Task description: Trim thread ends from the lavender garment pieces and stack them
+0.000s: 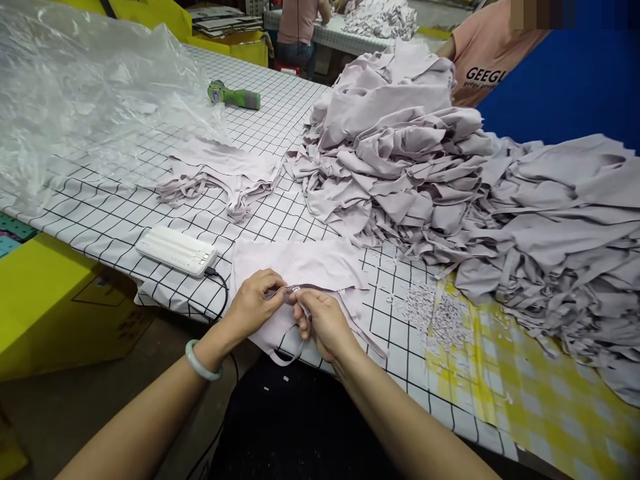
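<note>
A pale pink garment (300, 260) lies at the table's front edge with its thin straps hanging toward my lap. My left hand (257, 301), with a pale green bangle on the wrist, pinches the garment's edge between thumb and fingers. Close beside it on the right, my right hand (320, 320) is closed on a strap of the same garment, and a tiny white piece (296, 290) shows at its fingertips. Another pale pink garment (225, 173) lies farther back on the checked cloth.
Big fabric heaps (400, 147) fill the right side. Small white pieces (443, 317) lie scattered before them. A white power bank (175, 250) with a black cable sits left, beyond it a green tool (234, 97) and clear plastic (100, 93). A person (480, 50) is behind the heap.
</note>
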A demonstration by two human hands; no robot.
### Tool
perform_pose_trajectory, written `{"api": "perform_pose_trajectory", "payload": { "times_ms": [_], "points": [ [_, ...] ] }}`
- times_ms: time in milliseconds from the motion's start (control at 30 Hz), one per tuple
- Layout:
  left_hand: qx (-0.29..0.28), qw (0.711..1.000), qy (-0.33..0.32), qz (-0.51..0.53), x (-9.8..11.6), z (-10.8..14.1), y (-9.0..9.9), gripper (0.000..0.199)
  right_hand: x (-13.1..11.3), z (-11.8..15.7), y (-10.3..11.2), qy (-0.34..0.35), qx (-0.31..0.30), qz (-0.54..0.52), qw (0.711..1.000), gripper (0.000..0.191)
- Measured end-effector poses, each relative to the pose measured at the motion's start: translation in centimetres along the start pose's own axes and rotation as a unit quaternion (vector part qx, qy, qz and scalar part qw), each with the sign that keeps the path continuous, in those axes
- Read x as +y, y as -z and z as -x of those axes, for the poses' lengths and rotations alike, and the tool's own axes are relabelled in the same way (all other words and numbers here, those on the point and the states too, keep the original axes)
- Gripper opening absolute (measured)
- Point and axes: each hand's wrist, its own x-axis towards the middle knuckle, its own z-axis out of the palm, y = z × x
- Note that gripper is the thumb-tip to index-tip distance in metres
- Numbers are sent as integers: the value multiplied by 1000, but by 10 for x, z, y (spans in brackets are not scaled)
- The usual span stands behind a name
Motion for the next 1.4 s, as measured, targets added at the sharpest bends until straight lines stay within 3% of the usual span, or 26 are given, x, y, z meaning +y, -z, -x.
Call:
{"api": "perform_pose_trajectory", "payload": {
  "times_ms": [233, 700, 1267, 1400],
  "points": [
    [-10, 999, 36, 15, 5, -3, 2, 14, 0, -11, -2, 16, 16, 10, 1000, 19],
    [-16, 1000, 10, 22, 5, -4, 0, 16, -5, -15, 2, 0, 16, 67, 998, 14],
    [23, 999, 12, 19, 4, -1, -6, 14, -1, -12, -4, 9, 27, 87, 996, 14],
    [27, 999, 16, 21, 4, -1, -7, 16, -2, -13, -7, -31, 3, 70, 997, 15]
  ]
}}
